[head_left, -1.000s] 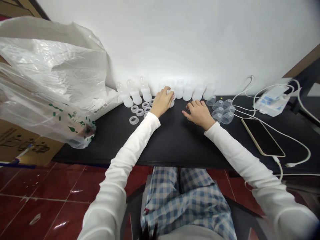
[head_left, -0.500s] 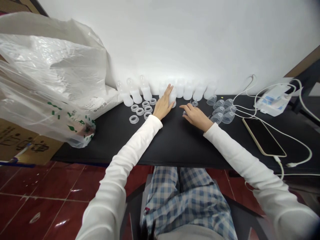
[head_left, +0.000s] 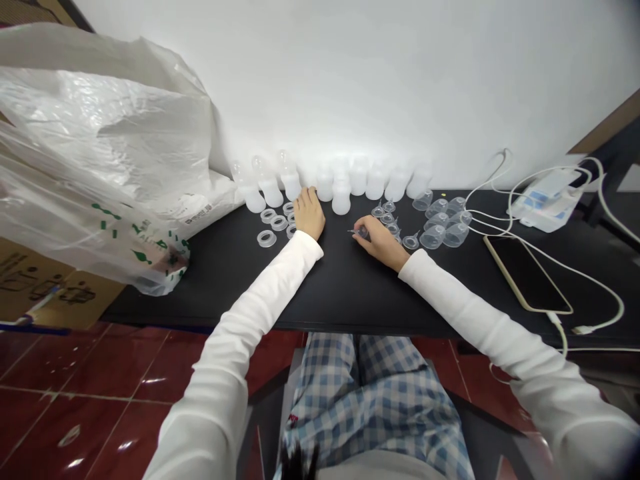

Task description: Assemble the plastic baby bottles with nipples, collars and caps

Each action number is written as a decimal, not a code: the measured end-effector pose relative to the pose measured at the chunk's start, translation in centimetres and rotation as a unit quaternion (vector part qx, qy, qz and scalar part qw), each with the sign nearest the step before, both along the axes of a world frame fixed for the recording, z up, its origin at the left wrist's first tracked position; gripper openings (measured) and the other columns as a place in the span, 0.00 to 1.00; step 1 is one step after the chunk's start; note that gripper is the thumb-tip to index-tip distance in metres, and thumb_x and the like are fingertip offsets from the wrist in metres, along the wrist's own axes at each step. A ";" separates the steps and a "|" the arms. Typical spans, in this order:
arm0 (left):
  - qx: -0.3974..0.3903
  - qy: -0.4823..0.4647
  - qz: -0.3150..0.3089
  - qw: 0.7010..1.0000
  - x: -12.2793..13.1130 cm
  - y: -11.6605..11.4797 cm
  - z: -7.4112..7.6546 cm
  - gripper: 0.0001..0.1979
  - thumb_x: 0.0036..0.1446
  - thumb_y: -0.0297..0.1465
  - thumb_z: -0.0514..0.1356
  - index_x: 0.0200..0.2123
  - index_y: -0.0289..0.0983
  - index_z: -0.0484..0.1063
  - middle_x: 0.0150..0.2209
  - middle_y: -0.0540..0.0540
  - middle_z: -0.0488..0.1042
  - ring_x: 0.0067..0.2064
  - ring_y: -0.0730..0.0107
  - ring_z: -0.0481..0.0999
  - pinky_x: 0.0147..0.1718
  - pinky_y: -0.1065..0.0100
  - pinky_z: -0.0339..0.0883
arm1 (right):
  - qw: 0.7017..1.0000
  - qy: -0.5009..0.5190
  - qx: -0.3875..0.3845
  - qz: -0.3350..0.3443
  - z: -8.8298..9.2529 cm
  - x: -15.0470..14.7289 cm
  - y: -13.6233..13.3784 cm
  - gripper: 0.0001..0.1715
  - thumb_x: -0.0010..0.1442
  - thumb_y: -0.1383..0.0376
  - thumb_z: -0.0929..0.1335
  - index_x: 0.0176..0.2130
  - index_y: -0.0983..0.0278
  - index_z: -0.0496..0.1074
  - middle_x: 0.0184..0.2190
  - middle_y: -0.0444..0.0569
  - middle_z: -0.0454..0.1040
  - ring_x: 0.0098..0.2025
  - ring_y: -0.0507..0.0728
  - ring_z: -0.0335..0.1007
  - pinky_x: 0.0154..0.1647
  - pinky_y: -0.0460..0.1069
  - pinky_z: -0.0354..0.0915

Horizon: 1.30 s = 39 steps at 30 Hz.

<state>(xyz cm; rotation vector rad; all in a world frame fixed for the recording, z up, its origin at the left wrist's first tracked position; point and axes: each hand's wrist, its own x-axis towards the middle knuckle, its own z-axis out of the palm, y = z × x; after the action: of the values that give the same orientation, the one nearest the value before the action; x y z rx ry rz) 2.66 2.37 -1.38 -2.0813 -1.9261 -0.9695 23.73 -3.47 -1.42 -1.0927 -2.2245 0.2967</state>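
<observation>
My right hand (head_left: 381, 241) pinches a clear bottle teat (head_left: 361, 232), its narrow stem pointing left. Several more teats (head_left: 411, 241) lie just beyond and to the right of that hand. My left hand (head_left: 309, 215) is over the right side of the white collar rings (head_left: 267, 238), fingers bent and drawn together. Whatever lies under its fingertips is hidden. Between the hands, a white feeding bottle (head_left: 341, 199) without a cap stands in front of the row. Several other open bottles (head_left: 376, 181) stand along the wall.
Three capped bottles (head_left: 271, 192) stand at the left. Clear domed caps (head_left: 434, 237) lie to the right. A phone (head_left: 527, 275), white cables and a white power strip (head_left: 545, 200) occupy the right end. Plastic bags (head_left: 125, 133) and a cardboard box (head_left: 55, 290) crowd the left.
My left hand has left the front bottle and moved left onto the collar rings. My right hand has come slightly back toward me with a teat, uncovering the other teats.
</observation>
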 end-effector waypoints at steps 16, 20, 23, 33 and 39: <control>-0.006 -0.132 0.026 0.991 0.3 -0.2 0.6 0.06 0.63 0.32 0.58 0.40 0.35 0.70 0.48 0.34 0.75 0.56 0.48 0.74 0.63 0.46 0.59 | 0.992 0.012 0.065 0.104 -1.0 0.7 0.7 0.17 0.63 0.73 0.61 0.49 0.61 0.69 0.46 0.56 0.75 0.49 0.63 0.72 0.55 0.61 0.70; 0.009 -0.387 -0.088 0.918 1.2 -0.8 -0.4 0.16 0.70 0.43 0.53 0.32 0.40 0.63 0.38 0.45 0.74 0.43 0.66 0.75 0.46 0.63 0.70 | 0.994 0.032 0.069 0.084 -0.6 0.9 0.7 0.13 0.72 0.65 0.60 0.49 0.60 0.72 0.46 0.55 0.78 0.49 0.62 0.74 0.54 0.60 0.72; -0.038 -0.497 -0.147 0.854 2.1 -1.5 -1.0 0.23 0.71 0.50 0.49 0.31 0.39 0.63 0.33 0.48 0.73 0.34 0.73 0.73 0.32 0.70 0.68 | 0.990 0.102 0.081 0.057 0.0 0.7 0.5 0.14 0.74 0.59 0.61 0.49 0.60 0.74 0.45 0.53 0.80 0.47 0.59 0.77 0.52 0.57 0.74; -0.147 -0.523 -0.307 0.781 4.1 -3.0 -1.2 0.21 0.65 0.51 0.59 0.37 0.38 0.67 0.37 0.46 0.79 0.33 0.72 0.79 0.32 0.68 0.76 | 0.968 0.248 0.042 -0.022 0.1 0.0 0.1 0.23 0.67 0.45 0.67 0.42 0.61 0.75 0.35 0.49 0.80 0.34 0.55 0.76 0.38 0.52 0.74; -0.171 -0.489 -0.388 0.762 4.2 -3.5 -1.4 0.23 0.61 0.53 0.62 0.41 0.39 0.66 0.33 0.49 0.80 0.34 0.71 0.82 0.35 0.68 0.77 | 0.964 0.249 0.050 -0.073 0.0 0.3 0.1 0.21 0.64 0.46 0.70 0.34 0.60 0.67 0.23 0.41 0.68 0.25 0.51 0.63 0.29 0.49 0.64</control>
<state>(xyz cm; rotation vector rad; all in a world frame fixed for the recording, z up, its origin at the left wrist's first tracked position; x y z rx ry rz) 6.83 -1.18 -2.78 -3.0603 -1.5042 -2.4407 23.98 -3.34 -1.37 -0.9903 -1.6870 0.3477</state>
